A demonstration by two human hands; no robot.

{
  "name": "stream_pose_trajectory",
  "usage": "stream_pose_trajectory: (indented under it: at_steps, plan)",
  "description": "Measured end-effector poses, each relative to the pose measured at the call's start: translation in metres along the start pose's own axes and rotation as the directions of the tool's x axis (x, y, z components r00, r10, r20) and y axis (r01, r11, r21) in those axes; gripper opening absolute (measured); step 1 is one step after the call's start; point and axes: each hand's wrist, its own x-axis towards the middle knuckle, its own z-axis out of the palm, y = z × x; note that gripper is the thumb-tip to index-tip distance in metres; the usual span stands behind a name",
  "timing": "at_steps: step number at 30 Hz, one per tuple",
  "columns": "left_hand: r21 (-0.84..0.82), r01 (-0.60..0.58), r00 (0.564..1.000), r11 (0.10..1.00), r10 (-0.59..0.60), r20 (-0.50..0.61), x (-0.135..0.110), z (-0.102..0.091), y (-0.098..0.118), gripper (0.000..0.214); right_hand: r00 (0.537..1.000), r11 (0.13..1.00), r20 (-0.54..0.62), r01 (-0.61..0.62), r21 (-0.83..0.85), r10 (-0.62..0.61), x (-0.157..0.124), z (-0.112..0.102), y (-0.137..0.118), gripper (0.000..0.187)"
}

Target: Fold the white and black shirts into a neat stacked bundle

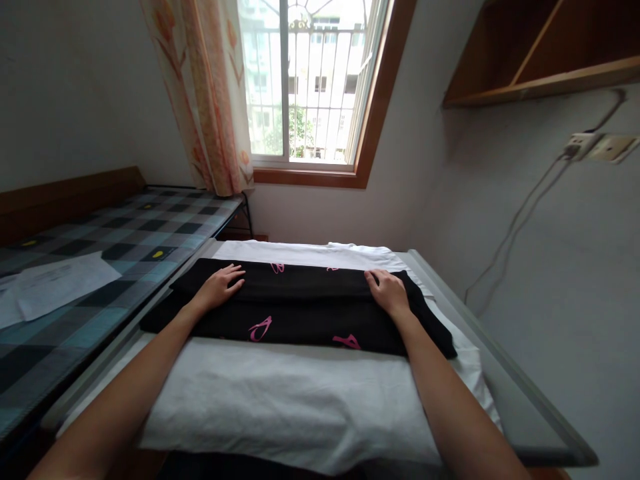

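Cloth (300, 313), folded, looks light and limp, best gripped at its nine and three o'clock ends. Left hand (219, 287) and right hand (389, 291) rest atop, fingers loosely spread.

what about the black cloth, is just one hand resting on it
No, the left hand and the right hand both rest on the black cloth, one toward each end.

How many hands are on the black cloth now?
2: the left hand rests on the black cloth toward its left end, the right hand toward its right end.
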Motion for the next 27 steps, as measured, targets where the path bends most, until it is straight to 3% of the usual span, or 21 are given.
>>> stream_pose_trajectory:
  at_steps: [8, 19, 24, 27]
  plan:
    - [0.0, -0.047, 0.999, 0.999, 0.047, 0.012, -0.004, 0.004, 0.001, 0.061, 0.968, 0.997, 0.25, 0.0, -0.078, 0.02, -0.003, 0.017, -0.009, 0.059]
    - [0.011, -0.016, 0.998, 1.0, 0.015, 0.056, -0.005, 0.006, 0.0, 0.056, 0.968, 0.993, 0.25, 0.058, -0.1, -0.031, -0.01, 0.012, -0.003, 0.059]
    - [0.029, -0.015, 0.998, 0.999, 0.013, 0.061, -0.005, 0.007, 0.001, 0.056, 0.975, 0.985, 0.19, -0.084, -0.148, 0.112, -0.011, 0.008, 0.011, 0.063]
    - [0.028, -0.012, 0.998, 1.0, 0.01, 0.061, -0.005, 0.008, 0.0, 0.056, 0.961, 0.976, 0.218, -0.136, -0.172, 0.173, -0.011, 0.006, 0.017, 0.063]
